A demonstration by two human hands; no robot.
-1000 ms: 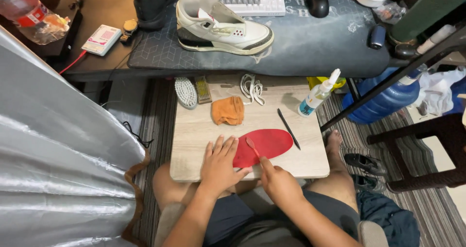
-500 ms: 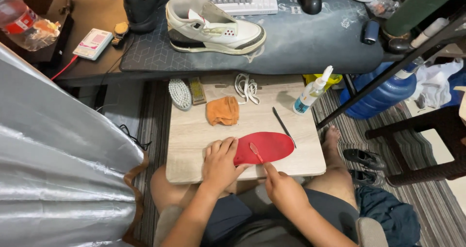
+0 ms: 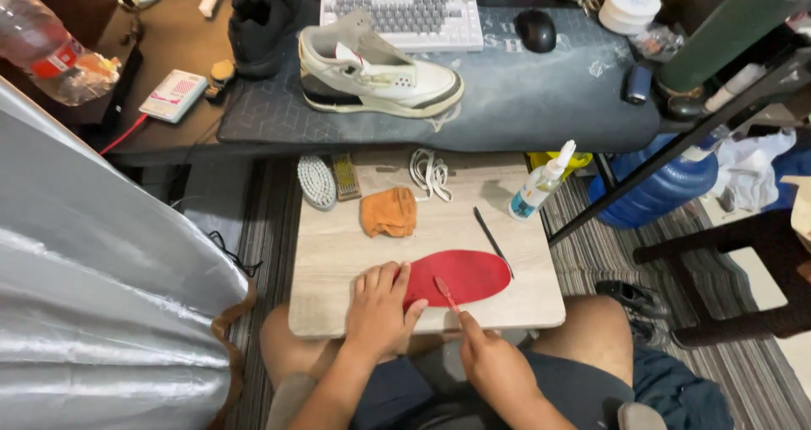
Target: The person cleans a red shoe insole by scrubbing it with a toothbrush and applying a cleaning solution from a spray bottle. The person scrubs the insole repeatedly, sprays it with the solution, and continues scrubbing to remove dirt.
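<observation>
The left hand (image 3: 378,310) lies flat, fingers spread, pressing the heel end of the red insole (image 3: 460,276) onto the wooden lap surface (image 3: 338,253); its grip is wide and encloses nothing. The insole lies lengthwise near the front edge of the surface, toe pointing right. The right hand (image 3: 494,364) has its grip closed on a small red-handled brush (image 3: 446,293), head resting on the insole. Behind lie an oval scrub brush (image 3: 318,182), an orange cloth (image 3: 388,212), white laces (image 3: 431,173) and a spray bottle (image 3: 538,188). Risk: the surface rests on the thighs, so hard strokes may tip it and topple the upright bottle; slackened left-hand pressure may let the insole slide.
</observation>
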